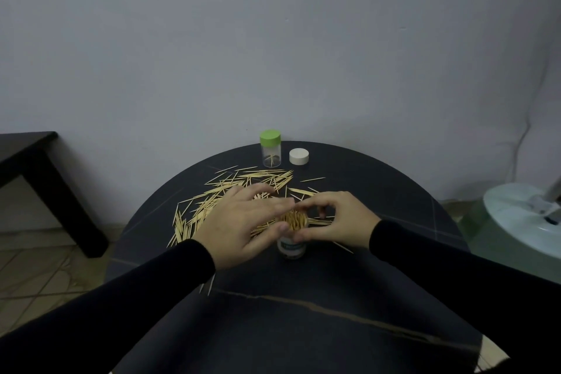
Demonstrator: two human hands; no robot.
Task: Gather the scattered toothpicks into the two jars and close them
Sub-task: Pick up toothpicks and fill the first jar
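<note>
**Open jar packed with toothpicks, cupped by both hands**

Near jar (292, 247) upright at the middle of the round dark table (303, 328), uncapped, mouth crammed with toothpicks standing on end. Label on its lower wall too blurred to read.

Left hand (239, 223) over the jar's left side, fingers nearly straight across the rim, thumb tip against the near edge; nothing plainly gripped, fingers lying flat rather than clenched. Right hand (335, 220) on the jar's right side, forefinger and thumb curved round the mouth; whether touching the rim or only the toothpick tips, cannot tell. Black sleeves on both arms.

Scattered toothpicks (212, 200) spread thickly over the table behind and left of the jar, reaching under the left hand; a few strays right of the jar and near the left sleeve.

Farther back, second jar (270, 152), clear, capped with a green lid (270, 137), a few toothpicks inside. White lid (299, 156) just beside it, on the table.

Dark side table (36, 167) at left; pale round object (516, 222) at right, on the floor.
</note>
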